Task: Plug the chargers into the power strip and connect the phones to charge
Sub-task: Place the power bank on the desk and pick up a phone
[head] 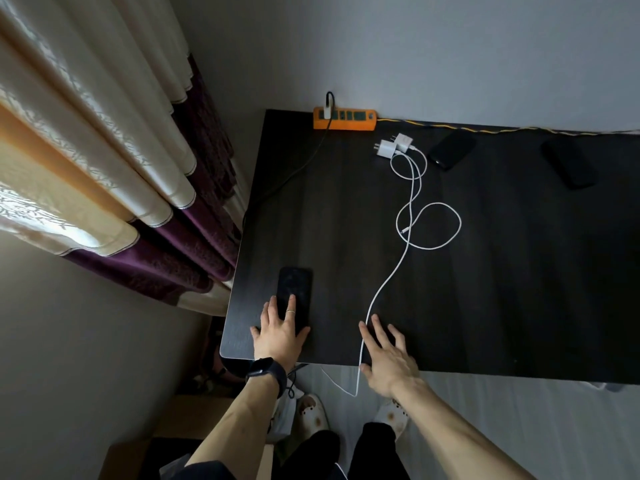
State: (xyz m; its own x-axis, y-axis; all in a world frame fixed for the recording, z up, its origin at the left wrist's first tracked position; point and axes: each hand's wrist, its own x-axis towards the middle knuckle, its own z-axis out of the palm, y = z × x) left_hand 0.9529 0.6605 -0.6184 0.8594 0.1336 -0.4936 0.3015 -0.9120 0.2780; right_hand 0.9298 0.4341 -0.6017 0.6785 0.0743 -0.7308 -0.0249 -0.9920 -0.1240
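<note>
Currently left hand [281,336] flat, fingers spread, on a black phone [294,292] at counter [485,289] front-left, holding nothing. Right hand [389,358] open beside white cable [384,282]. Two white chargers [393,145] lie unplugged near orange power strip [344,119].

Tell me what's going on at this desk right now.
A person stands at a dark desk, setting up phones to charge. Their left hand rests on a black phone near the front edge, while the right hand lies flat beside a white cable that trails off the desk. Two white chargers lie unplugged near the orange power strip, which already has one plug in it. Two more dark phones lie at the back.
</note>
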